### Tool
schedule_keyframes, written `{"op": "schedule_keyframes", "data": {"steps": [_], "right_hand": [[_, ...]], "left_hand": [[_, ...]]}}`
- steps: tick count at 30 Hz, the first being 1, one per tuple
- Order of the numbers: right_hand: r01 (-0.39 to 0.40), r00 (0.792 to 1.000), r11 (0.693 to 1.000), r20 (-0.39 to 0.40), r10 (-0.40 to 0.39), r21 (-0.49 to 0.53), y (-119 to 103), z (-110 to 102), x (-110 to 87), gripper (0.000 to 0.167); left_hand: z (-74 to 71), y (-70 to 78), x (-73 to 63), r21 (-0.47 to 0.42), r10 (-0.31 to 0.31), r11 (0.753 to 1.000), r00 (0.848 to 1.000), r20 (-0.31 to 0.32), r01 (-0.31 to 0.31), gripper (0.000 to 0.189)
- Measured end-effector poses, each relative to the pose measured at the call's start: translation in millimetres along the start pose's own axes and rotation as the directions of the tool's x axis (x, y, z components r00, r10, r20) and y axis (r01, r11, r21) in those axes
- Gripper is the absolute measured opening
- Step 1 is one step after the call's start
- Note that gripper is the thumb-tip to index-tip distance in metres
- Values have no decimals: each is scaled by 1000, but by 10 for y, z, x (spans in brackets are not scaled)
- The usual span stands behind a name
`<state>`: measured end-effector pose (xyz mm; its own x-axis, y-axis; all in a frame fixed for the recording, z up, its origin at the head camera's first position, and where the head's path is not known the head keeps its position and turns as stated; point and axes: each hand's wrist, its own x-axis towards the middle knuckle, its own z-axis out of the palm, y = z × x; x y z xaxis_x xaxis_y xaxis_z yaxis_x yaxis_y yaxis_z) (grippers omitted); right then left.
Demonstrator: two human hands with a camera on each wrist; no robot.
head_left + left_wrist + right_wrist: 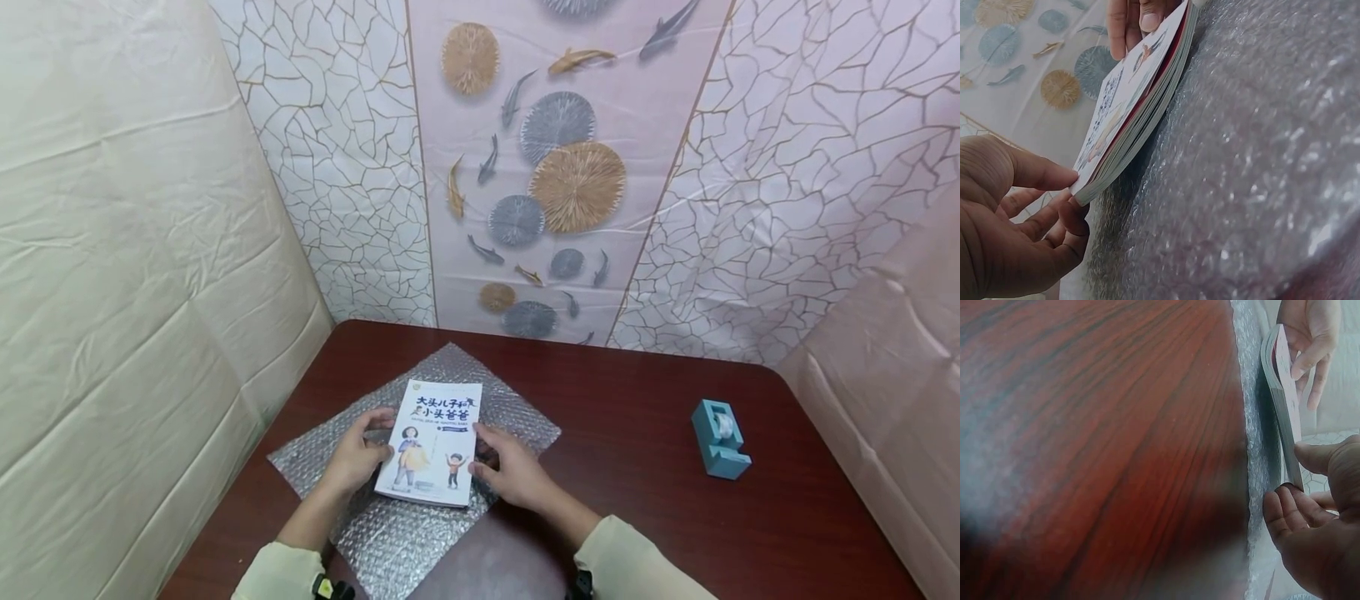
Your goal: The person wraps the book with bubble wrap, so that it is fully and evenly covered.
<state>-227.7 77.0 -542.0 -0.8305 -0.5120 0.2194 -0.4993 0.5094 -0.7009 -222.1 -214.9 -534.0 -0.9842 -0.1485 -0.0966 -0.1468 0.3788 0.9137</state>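
Observation:
A white paperback book [431,446] with cartoon figures and Chinese lettering on its cover is held between both hands, close over a sheet of bubble wrap [405,533]. My left hand [358,454] pinches its left edge, thumb on the cover and fingers curled beneath, as the left wrist view shows. On the opposite edge my right hand [517,471] grips the book with thumb above and fingertips under it. The pages bow slightly in the left wrist view. Beneath the book, the middle of the wrap is hidden.
The bubble wrap lies turned cornerwise on a dark red wooden table [615,483]. Toward the right side stands a teal tape dispenser [718,440] with a roll of clear tape. Patterned cloth [517,167] hangs behind the table, and pale padded sheets flank both sides.

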Motion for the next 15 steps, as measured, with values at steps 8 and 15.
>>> {"op": "schedule_keyframes", "data": {"steps": [8,15], "right_hand": [[57,998,996,-24,-59,-67,106,106,34,64],[60,997,991,-41,-65,-118,475,323,96,66]], "left_hand": [[-24,-22,0,-11,16,1000,1000,-1,-16,64],[-32,-37,11,-22,20,1000,1000,-7,-20,65]]}}
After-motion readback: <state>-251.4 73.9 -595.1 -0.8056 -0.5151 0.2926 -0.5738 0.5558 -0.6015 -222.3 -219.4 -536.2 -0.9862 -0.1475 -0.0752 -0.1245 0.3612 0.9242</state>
